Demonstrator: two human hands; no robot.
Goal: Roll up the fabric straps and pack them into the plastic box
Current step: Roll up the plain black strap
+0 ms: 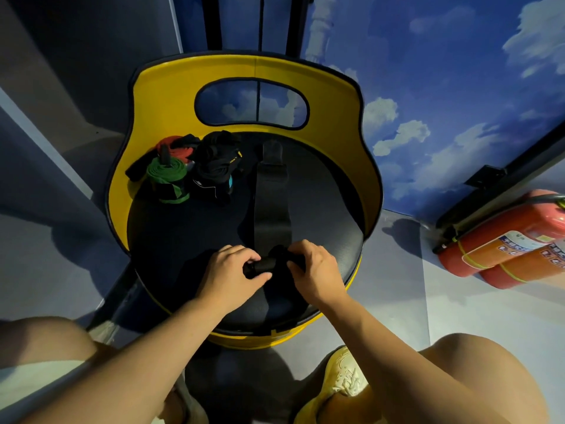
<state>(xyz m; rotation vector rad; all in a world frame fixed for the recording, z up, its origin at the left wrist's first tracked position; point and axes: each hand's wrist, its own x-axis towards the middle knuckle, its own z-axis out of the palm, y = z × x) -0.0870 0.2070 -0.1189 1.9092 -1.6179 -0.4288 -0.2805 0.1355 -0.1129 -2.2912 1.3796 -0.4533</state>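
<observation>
A long black fabric strap (272, 203) lies flat down the middle of a round black seat (183, 234), and its near end is wound into a small roll (269, 264). My left hand (232, 270) grips the roll's left end. My right hand (315, 267) pinches its right end. At the seat's back left lie a rolled green strap (167, 179), a red strap (174, 146) and a heap of black straps (217, 166). No plastic box is in view.
The seat has a tall yellow backrest (253, 71) with an oval cut-out. Two red fire extinguishers (504, 240) lie on the floor at the right. My knees and a pale shoe (342, 374) are near the bottom edge.
</observation>
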